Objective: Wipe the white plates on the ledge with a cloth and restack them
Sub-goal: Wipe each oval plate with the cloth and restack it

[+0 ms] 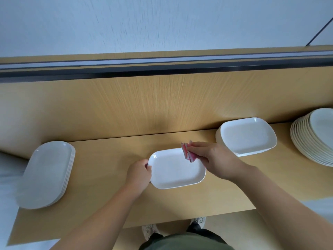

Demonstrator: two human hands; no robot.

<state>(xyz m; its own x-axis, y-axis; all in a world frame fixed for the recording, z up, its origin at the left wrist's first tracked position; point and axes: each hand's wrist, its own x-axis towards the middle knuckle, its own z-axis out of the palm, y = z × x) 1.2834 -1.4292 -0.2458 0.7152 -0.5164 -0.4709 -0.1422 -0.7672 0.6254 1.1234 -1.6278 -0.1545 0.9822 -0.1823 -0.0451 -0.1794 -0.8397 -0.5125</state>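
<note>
A single white rectangular plate point(175, 170) lies flat on the wooden ledge point(111, 204) in front of me. My left hand point(139, 175) grips its left rim. My right hand point(211, 157) holds a folded pink and white cloth point(187, 152) against the plate's far right corner. To the right stands a stack of the same white rectangular plates point(247, 136). A stack of long white oval plates point(46, 173) sits at the left end of the ledge.
A tall stack of round white plates point(313, 138) stands at the far right, partly cut off by the frame. A wooden panel point(162, 105) rises behind the ledge, topped by a dark rail. My shoes and the floor show below the ledge's front edge.
</note>
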